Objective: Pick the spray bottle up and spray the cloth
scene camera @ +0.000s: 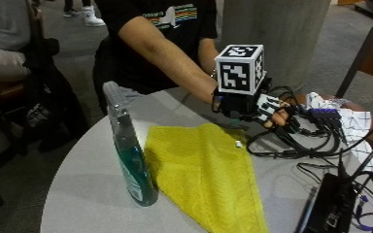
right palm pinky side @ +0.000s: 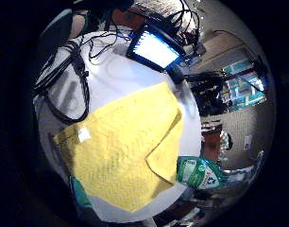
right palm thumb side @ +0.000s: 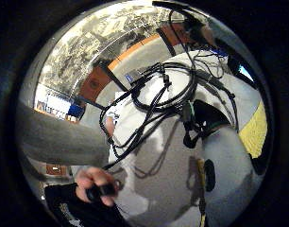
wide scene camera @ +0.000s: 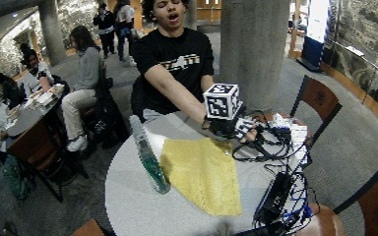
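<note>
Gloved right hand (scene camera: 254,108) hovering beyond the yellow cloth's (scene camera: 206,172) far edge, fingers loosely extended and holding nothing, spray bottle (scene camera: 128,155) upright just beside the cloth, awaiting pickup.

woven yellow cloth (scene camera: 206,170), glossy plastic spray bottle (scene camera: 129,155)

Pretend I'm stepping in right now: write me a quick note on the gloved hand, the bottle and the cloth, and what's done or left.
Right hand: hovers above the table past the cloth's far edge, holding nothing.
Spray bottle: upright on the table beside the cloth, untouched.
Yellow cloth: spread flat, one corner folded over.
Done: nothing yet.
Left: reach across, grip the bottle, lift it, aim at the cloth and spray.
</note>
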Tool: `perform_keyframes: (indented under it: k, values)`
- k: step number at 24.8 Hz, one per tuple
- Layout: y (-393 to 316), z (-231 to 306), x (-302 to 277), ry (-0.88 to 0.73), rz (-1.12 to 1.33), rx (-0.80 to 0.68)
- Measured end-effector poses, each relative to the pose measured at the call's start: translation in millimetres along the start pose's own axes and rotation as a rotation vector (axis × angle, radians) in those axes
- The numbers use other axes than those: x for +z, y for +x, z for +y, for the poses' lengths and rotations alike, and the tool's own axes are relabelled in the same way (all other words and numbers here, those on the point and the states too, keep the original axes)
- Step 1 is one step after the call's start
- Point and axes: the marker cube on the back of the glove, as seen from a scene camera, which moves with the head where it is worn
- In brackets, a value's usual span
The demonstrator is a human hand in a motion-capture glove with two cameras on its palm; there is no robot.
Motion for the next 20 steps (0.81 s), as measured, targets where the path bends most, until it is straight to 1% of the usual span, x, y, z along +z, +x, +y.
perform_keyframes:
  k: [12,20]
  values:
    - [-12.2,-6.3,-15.1,0.01,0.014,-0.014]
    - [11.7,17.8,-11.1,-0.004,0.015,0.006]
